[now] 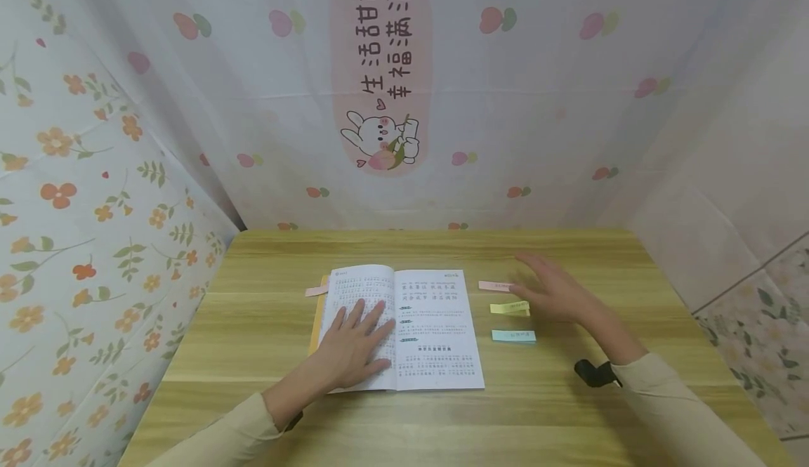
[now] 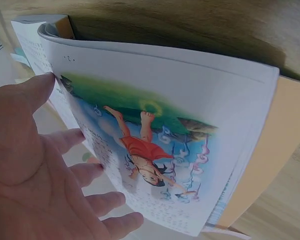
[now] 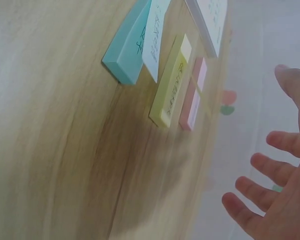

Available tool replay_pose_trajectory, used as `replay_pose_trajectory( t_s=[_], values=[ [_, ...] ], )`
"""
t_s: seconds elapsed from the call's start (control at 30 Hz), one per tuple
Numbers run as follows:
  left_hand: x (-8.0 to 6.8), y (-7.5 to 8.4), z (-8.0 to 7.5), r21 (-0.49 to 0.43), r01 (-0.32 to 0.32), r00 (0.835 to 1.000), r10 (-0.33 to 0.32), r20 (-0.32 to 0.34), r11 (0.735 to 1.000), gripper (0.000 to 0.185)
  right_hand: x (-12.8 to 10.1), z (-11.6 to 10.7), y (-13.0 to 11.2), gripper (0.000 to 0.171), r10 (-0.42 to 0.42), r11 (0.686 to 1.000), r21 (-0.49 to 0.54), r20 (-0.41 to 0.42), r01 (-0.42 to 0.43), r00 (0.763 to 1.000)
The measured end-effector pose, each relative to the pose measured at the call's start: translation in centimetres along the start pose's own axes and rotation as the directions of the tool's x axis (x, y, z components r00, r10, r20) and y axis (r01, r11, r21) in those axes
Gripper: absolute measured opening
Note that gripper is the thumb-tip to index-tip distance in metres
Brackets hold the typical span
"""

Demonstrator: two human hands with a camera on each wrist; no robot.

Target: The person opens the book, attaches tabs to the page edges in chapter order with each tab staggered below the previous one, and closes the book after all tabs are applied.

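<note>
The open book lies in the middle of the desk. The left hand rests flat on its left page, fingers straight. The right hand, fingers spread, hovers just beside the pink, yellow and blue sticky pads, holding nothing.

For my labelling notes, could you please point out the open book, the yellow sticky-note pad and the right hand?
open book (image 1: pixel 436 326), head view, middle of the right-hand page.
yellow sticky-note pad (image 1: pixel 509 307), head view, its top face.
right hand (image 1: pixel 548 290), head view, back of the hand.
</note>
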State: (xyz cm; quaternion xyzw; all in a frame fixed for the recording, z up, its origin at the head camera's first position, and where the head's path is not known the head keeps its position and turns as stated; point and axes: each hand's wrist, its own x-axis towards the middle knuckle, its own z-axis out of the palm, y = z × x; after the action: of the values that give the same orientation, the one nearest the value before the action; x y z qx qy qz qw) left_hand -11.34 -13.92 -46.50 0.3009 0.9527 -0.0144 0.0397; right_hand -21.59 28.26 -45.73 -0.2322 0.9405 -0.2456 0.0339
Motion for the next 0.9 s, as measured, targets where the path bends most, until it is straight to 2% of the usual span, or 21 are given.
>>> replay_pose_trajectory(
  t_s=[0.6,0.9],
  values=[
    [0.08,-0.03,0.24,-0.046,0.027,0.999,-0.026,0.03,0.999,0.068,-0.45,0.29,0.54,0.073,-0.012,1.0,0.005,0.001,0.012,1.0],
    [-0.05,-0.15,0.53,-0.038,0.021,1.0,-0.02,0.01,0.999,0.067,-0.72,0.13,0.37,0.07,-0.017,1.0,0.015,0.016,0.017,1.0]
  ],
)
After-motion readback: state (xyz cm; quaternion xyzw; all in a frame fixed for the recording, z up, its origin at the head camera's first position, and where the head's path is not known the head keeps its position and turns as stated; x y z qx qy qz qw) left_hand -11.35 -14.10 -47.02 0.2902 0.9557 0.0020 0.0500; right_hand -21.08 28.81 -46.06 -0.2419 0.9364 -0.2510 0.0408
